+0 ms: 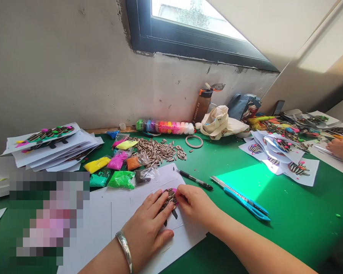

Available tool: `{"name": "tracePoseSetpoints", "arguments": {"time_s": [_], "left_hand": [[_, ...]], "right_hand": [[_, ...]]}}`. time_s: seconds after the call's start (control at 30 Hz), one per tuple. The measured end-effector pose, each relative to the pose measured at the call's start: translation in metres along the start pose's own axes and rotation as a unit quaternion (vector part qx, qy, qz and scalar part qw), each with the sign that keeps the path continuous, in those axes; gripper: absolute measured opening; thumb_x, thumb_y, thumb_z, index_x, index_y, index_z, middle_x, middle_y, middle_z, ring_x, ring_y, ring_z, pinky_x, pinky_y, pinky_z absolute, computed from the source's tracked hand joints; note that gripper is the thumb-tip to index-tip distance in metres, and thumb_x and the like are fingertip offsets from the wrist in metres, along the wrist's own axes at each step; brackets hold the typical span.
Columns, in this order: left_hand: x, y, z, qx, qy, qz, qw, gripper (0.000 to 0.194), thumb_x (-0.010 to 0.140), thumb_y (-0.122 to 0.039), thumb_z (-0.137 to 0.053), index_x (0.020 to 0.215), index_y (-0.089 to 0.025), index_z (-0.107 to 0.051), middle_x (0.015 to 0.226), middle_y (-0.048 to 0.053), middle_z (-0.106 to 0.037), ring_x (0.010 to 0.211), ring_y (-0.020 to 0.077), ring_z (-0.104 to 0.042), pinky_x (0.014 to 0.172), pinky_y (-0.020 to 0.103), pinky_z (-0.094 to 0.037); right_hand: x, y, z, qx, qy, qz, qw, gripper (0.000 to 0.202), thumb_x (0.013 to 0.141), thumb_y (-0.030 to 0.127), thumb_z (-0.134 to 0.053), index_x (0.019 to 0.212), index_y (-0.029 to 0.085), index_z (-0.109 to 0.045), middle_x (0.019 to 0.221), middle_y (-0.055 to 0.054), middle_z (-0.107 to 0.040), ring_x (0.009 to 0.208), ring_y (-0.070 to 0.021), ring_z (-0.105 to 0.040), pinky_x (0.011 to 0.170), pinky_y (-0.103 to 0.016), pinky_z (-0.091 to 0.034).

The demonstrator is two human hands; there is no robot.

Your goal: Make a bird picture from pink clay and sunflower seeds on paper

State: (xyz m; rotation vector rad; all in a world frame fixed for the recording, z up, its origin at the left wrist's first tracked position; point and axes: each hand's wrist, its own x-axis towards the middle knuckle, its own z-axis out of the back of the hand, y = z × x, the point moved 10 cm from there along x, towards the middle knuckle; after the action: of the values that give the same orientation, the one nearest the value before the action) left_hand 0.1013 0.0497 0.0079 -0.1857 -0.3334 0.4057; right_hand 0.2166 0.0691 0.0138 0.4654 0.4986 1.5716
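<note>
On a white paper sheet [125,205] lies a small figure of striped sunflower seeds [169,198], with pink modelling clay [174,189] at its right end and black strips [175,214] below. My left hand [148,219], a silver bangle at its wrist, rests flat across the figure with fingers apart. From the right, my right hand [193,201] pinches at the pink clay with thumb and forefinger; its fingertips partly hide the clay. Just beyond the sheet are a heap of loose seeds [154,150] and bagged clay, including a green packet [122,179].
A black pen [194,180] and a blue utility knife [240,199] lie to the right. Paper stacks with seed figures stand left [54,148] and right [280,152]. Along the wall are a tape roll [194,141], bottle [202,106] and cloth bag [217,123]. Another person's hand [341,146] is far right.
</note>
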Motion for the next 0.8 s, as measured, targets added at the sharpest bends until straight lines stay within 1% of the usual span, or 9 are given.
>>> {"name": "tracePoseSetpoints", "arguments": {"time_s": [0.07, 0.2, 0.37, 0.53, 0.7, 0.8], "left_hand": [[0.000, 0.000, 0.001, -0.001, -0.009, -0.004, 1.000, 0.057, 0.085, -0.024, -0.057, 0.140, -0.021, -0.043, 0.147, 0.009, -0.040, 0.137, 0.0333, -0.032, 0.106, 0.054, -0.038], [0.000, 0.000, 0.000, 0.004, -0.010, -0.005, 1.000, 0.058, 0.084, -0.023, -0.058, 0.140, -0.021, -0.043, 0.148, 0.009, -0.039, 0.137, 0.0337, -0.032, 0.105, 0.056, -0.039], [0.000, -0.001, -0.001, 0.013, 0.000, -0.006, 1.000, 0.059, 0.084, -0.024, -0.057, 0.141, -0.021, -0.042, 0.148, 0.010, -0.038, 0.137, 0.0338, -0.030, 0.105, 0.057, -0.039], [0.000, 0.000, -0.003, 0.014, 0.007, -0.006, 1.000, 0.060, 0.084, -0.025, -0.057, 0.141, -0.020, -0.041, 0.149, 0.010, -0.036, 0.138, 0.0331, -0.029, 0.106, 0.055, -0.038], [0.000, 0.000, -0.003, 0.009, 0.006, -0.002, 1.000, 0.059, 0.085, -0.026, -0.057, 0.142, -0.020, -0.041, 0.149, 0.010, -0.036, 0.138, 0.0333, -0.029, 0.106, 0.055, -0.039], [0.000, -0.001, -0.002, 0.003, 0.004, -0.003, 1.000, 0.059, 0.084, -0.025, -0.058, 0.141, -0.020, -0.042, 0.149, 0.010, -0.037, 0.138, 0.0336, -0.030, 0.106, 0.054, -0.039]], "right_hand": [[-0.001, -0.001, 0.001, 0.004, 0.002, 0.001, 1.000, 0.015, 0.086, 0.014, -0.049, 0.072, 0.018, -0.052, 0.070, 0.000, -0.059, 0.065, -0.0121, -0.050, 0.059, -0.021, -0.032], [-0.005, -0.006, 0.008, -0.006, -0.016, -0.008, 1.000, 0.012, 0.087, 0.016, -0.050, 0.078, 0.018, -0.057, 0.075, -0.001, -0.060, 0.069, -0.0131, -0.053, 0.063, -0.022, -0.035], [-0.007, -0.008, 0.007, -0.046, -0.013, -0.007, 0.999, 0.017, 0.087, 0.013, -0.048, 0.073, 0.017, -0.058, 0.074, -0.002, -0.060, 0.072, -0.0141, -0.053, 0.065, -0.023, -0.036], [-0.007, -0.004, 0.005, -0.078, -0.014, 0.009, 0.997, 0.019, 0.087, 0.013, -0.048, 0.069, 0.017, -0.054, 0.070, -0.001, -0.057, 0.068, -0.0132, -0.051, 0.062, -0.023, -0.034], [-0.006, 0.003, 0.004, -0.085, -0.015, 0.035, 0.996, 0.017, 0.086, 0.013, -0.049, 0.070, 0.017, -0.053, 0.070, -0.001, -0.058, 0.068, -0.0135, -0.051, 0.061, -0.023, -0.033], [-0.006, 0.002, 0.003, -0.084, -0.015, 0.032, 0.996, 0.017, 0.085, 0.013, -0.049, 0.070, 0.017, -0.055, 0.070, -0.001, -0.059, 0.068, -0.0140, -0.052, 0.061, -0.023, -0.033]]}}
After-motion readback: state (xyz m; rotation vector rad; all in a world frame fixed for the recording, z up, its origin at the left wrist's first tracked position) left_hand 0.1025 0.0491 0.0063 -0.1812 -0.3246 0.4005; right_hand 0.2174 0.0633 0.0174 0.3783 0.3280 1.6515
